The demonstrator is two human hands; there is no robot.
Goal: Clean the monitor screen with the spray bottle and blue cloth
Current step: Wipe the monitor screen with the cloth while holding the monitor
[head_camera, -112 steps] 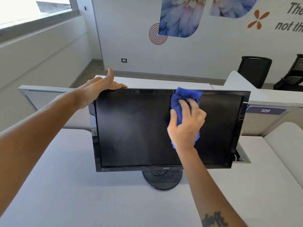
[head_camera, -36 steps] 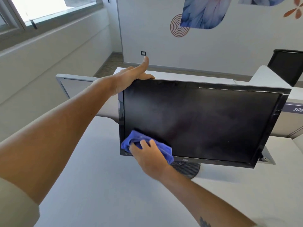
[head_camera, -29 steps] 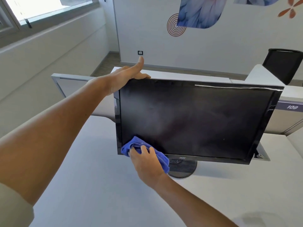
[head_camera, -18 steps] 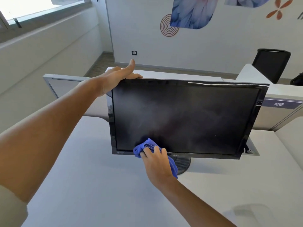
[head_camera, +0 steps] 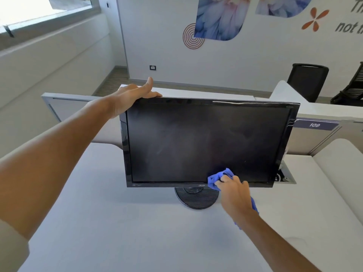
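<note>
A black monitor (head_camera: 206, 142) stands on a round base (head_camera: 196, 199) in the middle of the white desk (head_camera: 117, 222), its dark screen showing faint smears. My left hand (head_camera: 131, 97) grips the monitor's top left corner, thumb raised. My right hand (head_camera: 234, 195) is closed on the bunched blue cloth (head_camera: 218, 178) and presses it against the screen's bottom edge, right of centre. Part of the cloth hangs behind my wrist. No spray bottle is in view.
A grey partition (head_camera: 64, 107) runs behind the desk, with a label reading 109 (head_camera: 314, 125) on the right. A cable cut-out (head_camera: 284, 176) lies in the desk right of the monitor. Black chairs (head_camera: 308, 81) stand at the back right.
My right hand has slid the blue cloth along the screen's bottom edge from the lower left corner to right of centre. My left hand has stayed on the top left corner.
</note>
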